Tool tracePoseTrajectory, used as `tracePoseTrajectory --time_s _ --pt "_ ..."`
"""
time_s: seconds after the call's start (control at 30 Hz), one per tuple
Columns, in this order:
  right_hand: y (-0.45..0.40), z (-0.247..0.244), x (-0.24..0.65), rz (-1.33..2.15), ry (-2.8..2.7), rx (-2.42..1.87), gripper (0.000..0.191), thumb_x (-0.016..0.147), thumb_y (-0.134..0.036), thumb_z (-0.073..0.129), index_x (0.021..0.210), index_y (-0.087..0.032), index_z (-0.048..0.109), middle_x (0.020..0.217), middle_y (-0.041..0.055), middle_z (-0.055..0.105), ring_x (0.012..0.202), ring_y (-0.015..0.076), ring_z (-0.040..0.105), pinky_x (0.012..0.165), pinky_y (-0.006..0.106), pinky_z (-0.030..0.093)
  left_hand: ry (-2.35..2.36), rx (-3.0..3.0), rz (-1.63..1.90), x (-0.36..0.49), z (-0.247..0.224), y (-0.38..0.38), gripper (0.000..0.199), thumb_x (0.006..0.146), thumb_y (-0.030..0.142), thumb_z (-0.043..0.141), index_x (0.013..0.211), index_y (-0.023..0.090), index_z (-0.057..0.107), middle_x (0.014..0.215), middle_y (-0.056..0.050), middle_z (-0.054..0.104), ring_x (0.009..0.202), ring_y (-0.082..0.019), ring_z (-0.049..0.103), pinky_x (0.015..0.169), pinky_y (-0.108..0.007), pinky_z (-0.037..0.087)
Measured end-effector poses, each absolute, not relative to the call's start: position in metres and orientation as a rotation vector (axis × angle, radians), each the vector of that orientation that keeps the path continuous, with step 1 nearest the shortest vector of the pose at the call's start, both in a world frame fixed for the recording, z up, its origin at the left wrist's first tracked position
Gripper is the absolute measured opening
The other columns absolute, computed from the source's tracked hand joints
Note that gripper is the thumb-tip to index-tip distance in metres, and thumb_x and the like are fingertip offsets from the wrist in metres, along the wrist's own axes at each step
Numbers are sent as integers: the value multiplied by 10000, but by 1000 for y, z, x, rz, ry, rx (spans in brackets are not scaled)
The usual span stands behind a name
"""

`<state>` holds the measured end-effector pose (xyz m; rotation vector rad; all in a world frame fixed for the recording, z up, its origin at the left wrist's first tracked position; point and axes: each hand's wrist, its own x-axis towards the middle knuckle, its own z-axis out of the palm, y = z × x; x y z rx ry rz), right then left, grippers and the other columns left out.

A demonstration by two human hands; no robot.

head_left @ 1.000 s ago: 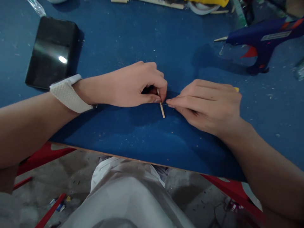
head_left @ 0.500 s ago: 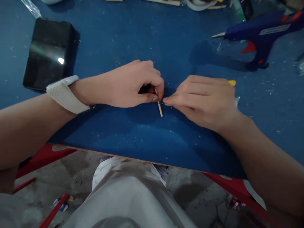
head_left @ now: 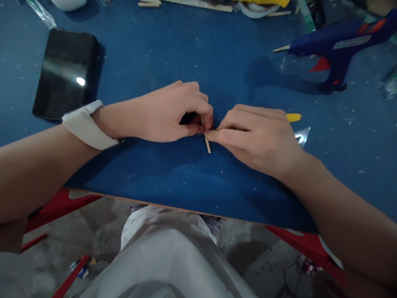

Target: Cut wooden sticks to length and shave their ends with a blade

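A thin wooden stick [head_left: 207, 145] is pinched between the thumb and forefinger of my left hand [head_left: 176, 111], its lower end poking out below them. My right hand [head_left: 257, 138] is closed, its thumb and forefinger tips pressed against the stick just beside the left fingers. A fine strand showed between those right fingertips and the stick a moment ago; it is now mostly hidden. Behind my right hand, a yellow object [head_left: 293, 117] and a shiny clear plastic piece [head_left: 303, 136] stick out, both partly covered.
A blue hot glue gun [head_left: 335, 49] with a red trigger is at the upper right. On the left lies a black glossy box-shaped object [head_left: 65, 74]. Wooden sticks [head_left: 149, 3] and a white bowl [head_left: 259, 10] are along the back. The blue table's [head_left: 173, 198] front edge is near my lap.
My right hand has moved left, so its fingertips now meet the stick at the left fingers. More of the yellow object and plastic shows. My left hand stays almost still.
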<state>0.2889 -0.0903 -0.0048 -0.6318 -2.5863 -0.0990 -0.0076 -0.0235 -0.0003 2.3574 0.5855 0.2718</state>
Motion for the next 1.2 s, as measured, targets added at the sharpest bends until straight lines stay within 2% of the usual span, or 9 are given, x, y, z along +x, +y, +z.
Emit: tracePoseTrajectory --time_s 0.2,0.4,0.53,0.63,0.73,0.87,1.03,1.2 --pt "-84 0 304 34 -2642 -725 274 1339 -266 667 1203 -317 899 1048 3 845 853 179 735 709 367 516 579 2342 254 -8 3 -24 283 1214 434 695 1199 367 970 1088 -38 892 1199 -296 790 1267 -499 560" --pt "-89 -7 292 14 -2549 -681 265 1319 -233 707 1140 -293 894 1001 -15 846 823 168 720 723 346 516 606 2336 282 -6 1 -27 259 1188 381 696 1153 347 951 1079 -30 896 1219 -293 797 1257 -482 560" --pt "-92 -9 288 -20 -2570 -642 246 1328 -248 704 1198 -274 911 1053 -6 883 896 177 787 766 344 570 600 2333 273 -6 1 -26 268 1178 382 685 1150 345 949 1081 -29 895 1193 -290 794 1242 -477 565" --pt "-89 -4 299 27 -2579 -696 149 1300 -368 796 1300 -358 945 1173 -21 952 991 223 867 825 390 641 572 2315 274 -7 3 -24 279 1192 447 689 1141 364 951 1082 -25 902 1150 -282 788 1223 -469 573" --pt "-83 -1 312 69 -2584 -777 142 1266 -384 846 1344 -415 960 1221 -41 975 1015 260 896 843 446 672 567 2296 281 -9 3 -23 272 1198 491 714 1138 388 958 1089 -17 915 1119 -277 792 1208 -468 581" --pt "-73 1 325 198 -2623 -760 181 1276 -376 818 1340 -438 976 1206 -55 983 1095 278 913 817 466 656 569 2311 296 -10 2 -23 296 1204 487 711 1157 393 988 1118 -28 941 1107 -280 792 1223 -482 594" --pt "-66 5 335 407 -2594 -824 206 1256 -416 857 1391 -499 987 1254 -64 989 1164 303 925 923 490 688 547 2291 295 -12 -1 -20 306 1230 546 747 1222 404 1017 1165 -49 961 1190 -298 825 1208 -462 634" --pt "-65 4 335 270 -2619 -834 198 1275 -455 832 1392 -457 992 1197 -39 990 1119 307 935 842 483 664 546 2277 308 -13 0 -18 305 1235 582 773 1213 407 1022 1154 -51 961 1196 -299 848 1223 -466 647"
